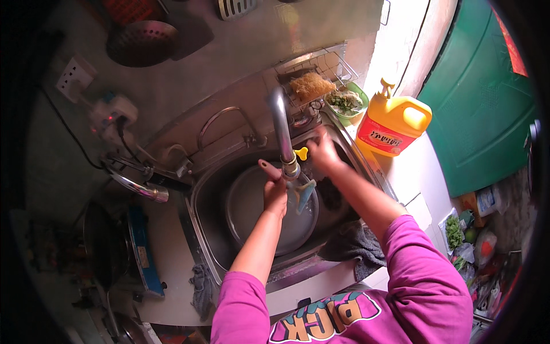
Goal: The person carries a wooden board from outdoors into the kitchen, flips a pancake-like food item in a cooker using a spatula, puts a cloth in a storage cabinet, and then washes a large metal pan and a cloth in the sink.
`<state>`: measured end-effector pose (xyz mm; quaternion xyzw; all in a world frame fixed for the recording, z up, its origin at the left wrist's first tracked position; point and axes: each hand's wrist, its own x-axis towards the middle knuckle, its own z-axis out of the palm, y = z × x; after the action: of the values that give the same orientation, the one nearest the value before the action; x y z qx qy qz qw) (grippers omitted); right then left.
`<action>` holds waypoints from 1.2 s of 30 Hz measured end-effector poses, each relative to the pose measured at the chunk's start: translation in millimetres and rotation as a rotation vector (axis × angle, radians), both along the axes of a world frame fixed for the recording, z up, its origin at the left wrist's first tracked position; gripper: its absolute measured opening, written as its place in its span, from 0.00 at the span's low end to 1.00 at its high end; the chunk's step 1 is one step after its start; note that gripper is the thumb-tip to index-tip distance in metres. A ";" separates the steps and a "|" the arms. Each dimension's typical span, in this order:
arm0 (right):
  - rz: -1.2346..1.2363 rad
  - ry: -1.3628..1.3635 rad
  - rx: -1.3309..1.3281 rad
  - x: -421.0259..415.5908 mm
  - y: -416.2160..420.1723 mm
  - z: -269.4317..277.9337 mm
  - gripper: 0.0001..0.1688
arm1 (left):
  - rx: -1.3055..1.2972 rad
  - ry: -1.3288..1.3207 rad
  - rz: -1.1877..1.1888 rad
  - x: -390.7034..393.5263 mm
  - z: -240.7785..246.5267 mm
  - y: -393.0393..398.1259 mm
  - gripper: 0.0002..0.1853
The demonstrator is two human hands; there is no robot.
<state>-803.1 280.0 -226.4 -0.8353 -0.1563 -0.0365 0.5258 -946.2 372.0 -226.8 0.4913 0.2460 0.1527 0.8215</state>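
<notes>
My left hand [275, 195] grips a pink-handled tool [270, 169] whose wide, pale blue head [305, 196] shows just below the tap's spout. The exact kind of tool is not clear. Under it a large round grey basin [253, 215] rests in the stainless steel sink [208, 241]. The metal tap [281, 124] arches over the basin, with a small yellow lever-like piece [301, 153] beside its outlet. My right hand [324, 152] is blurred at the sink's right side, near that yellow piece; whether its fingers hold anything cannot be told.
A yellow detergent jug [392, 122] stands right of the sink. Behind are a wire rack [339, 64] with a fibrous scourer [312, 86] and a green tub [349, 101]. A grey cloth [361, 245] drapes the front rim. A second tap [146, 189] and gas stove [146, 253] are left.
</notes>
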 end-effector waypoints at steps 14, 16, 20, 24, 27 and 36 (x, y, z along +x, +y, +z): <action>0.437 -0.083 0.023 -41.4 -48.3 -17.8 0.24 | 0.676 0.123 0.078 -102.1 50.5 -7.5 0.08; 0.704 -0.130 -0.021 -121.6 -47.7 30.2 0.25 | 0.708 0.115 0.067 -114.2 53.6 -7.9 0.08; 0.842 -0.183 -0.070 -178.4 -21.4 64.3 0.24 | 0.503 -0.093 0.088 -124.9 72.1 -11.9 0.07; 0.757 -0.228 -0.133 -186.5 -19.9 95.2 0.15 | 0.434 -0.225 0.093 -130.5 105.0 -12.6 0.15; 0.726 -0.169 -0.275 -188.0 -22.7 92.1 0.12 | 0.550 -0.318 0.207 -130.5 101.6 -6.4 0.24; 0.180 -0.861 0.099 -28.6 16.1 303.8 0.05 | 1.384 0.735 -0.293 -234.7 -15.2 -32.0 0.23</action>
<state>-831.8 296.1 77.4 -0.7009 -0.4314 -0.3425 0.4531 -1180.9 339.9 -242.0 0.9361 0.2834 -0.0107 0.2080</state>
